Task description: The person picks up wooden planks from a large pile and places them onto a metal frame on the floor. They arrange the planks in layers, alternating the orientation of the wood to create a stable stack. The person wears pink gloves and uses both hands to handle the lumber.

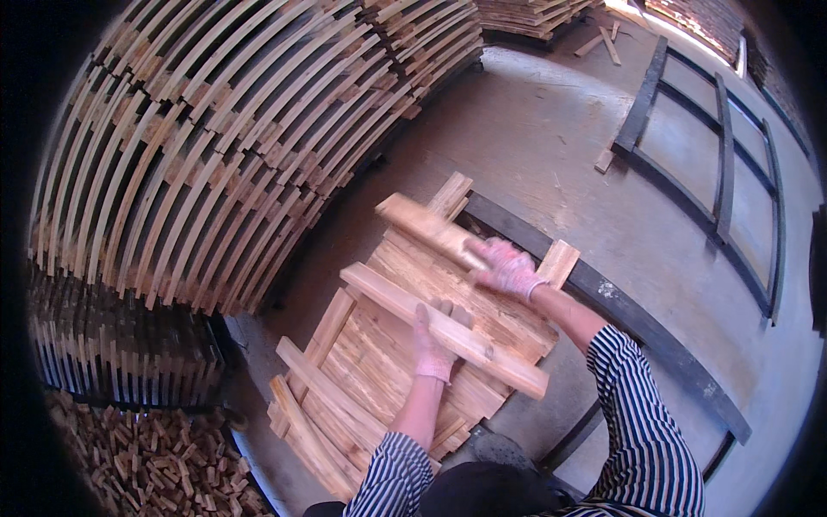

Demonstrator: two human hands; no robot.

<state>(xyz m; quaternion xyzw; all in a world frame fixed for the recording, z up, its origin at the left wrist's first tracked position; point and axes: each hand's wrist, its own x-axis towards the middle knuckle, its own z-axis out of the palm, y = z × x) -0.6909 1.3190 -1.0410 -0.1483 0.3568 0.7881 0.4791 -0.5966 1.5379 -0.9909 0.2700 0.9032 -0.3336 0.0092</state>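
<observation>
My left hand [438, 343], in a pale pinkish glove, is closed round the middle of a light wooden plank [500, 355] lying slantwise above a stack of boards. Farther off, my right hand [506, 269], also gloved and slightly blurred by motion, grips the right end of another wooden plank [422, 226]. That plank is blurred too and tilts over the far edge of the stack. Underneath both hands lies the layered board stack [353, 349]. Two short wood blocks [560, 262] [451, 195] stick out at its far side by a dark metal bar.
Tall stacks of slats [215, 129] rise on the left. Below them sits a heap of small wood offcuts [155, 457]. A dark metal bar [620, 297] runs past the boards on the right, and a dark metal frame [722, 155] lies on the concrete floor [517, 121] beyond.
</observation>
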